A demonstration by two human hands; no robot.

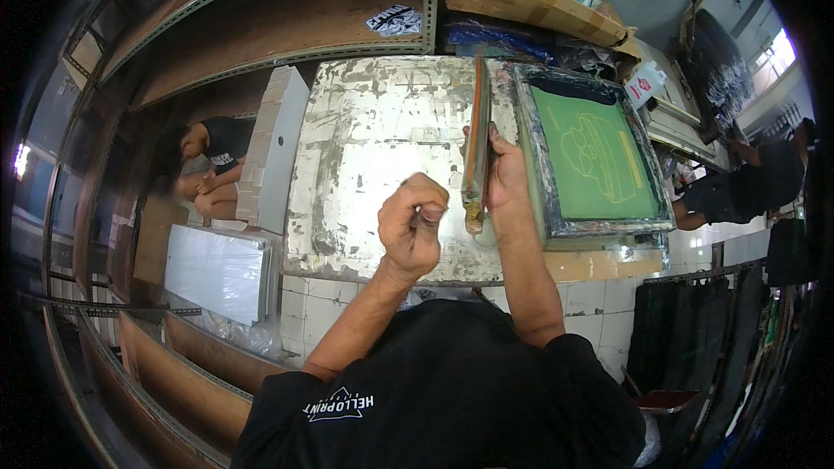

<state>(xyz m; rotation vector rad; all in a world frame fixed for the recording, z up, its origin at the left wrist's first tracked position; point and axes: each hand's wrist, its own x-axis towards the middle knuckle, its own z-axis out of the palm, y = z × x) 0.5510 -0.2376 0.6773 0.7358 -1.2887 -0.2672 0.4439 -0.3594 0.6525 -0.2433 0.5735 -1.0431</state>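
Observation:
My right hand (507, 175) grips a long squeegee (476, 143) with an orange strip along it. The squeegee stands lengthwise over the table, its far end toward the shelf and its near end toward me. To its left, my left hand (412, 224) is curled closed over the table, apart from the squeegee. Whatever its fingers hold, if anything, is hidden. Just right of my right hand lies a screen printing frame (599, 156) with green mesh and a pale line drawing. Dark ink (578, 87) lies along the mesh's far edge.
Beneath my hands is a worn, paint-flecked white table (365, 165). A stack of pale boards (282, 148) stands at its left edge. Behind it are a metal shelf (295, 22) and a cardboard box (530, 4). A white bottle (645, 84) stands far right. Two other people are nearby.

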